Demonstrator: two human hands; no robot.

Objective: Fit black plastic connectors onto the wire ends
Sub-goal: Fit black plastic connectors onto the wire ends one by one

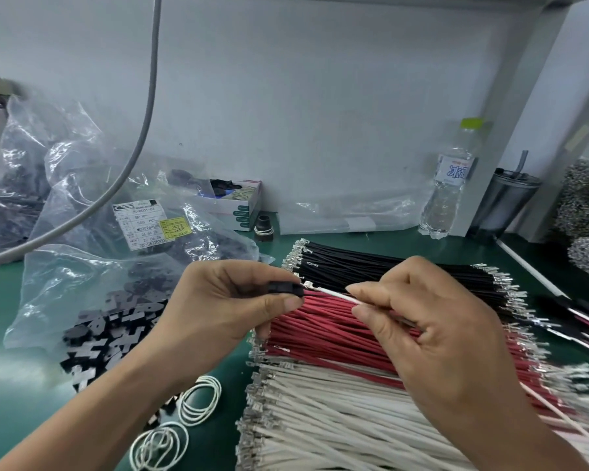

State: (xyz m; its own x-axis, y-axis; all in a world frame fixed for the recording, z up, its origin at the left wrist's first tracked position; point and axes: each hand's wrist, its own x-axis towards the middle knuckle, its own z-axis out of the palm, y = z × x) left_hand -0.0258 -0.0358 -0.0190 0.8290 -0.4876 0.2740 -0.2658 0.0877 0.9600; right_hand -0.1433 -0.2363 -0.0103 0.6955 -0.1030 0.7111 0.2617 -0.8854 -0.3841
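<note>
Head view: left hand (232,300) pinching black connector (285,289); right hand (432,321) pinching white wire (334,295).

This is a small assembly station in a wiring workshop or factory. A green bench (21,300) stands against a plain grey partition (320,96). On it lie sorted stacks of cut wires with metal ends: black wires (371,263), red wires (320,331) and white wires (320,419). Clear bags of black plastic parts (116,328) sit to the left, one with a printed stock label (140,222). White rubber bands (199,399) lie near the front edge.
</note>
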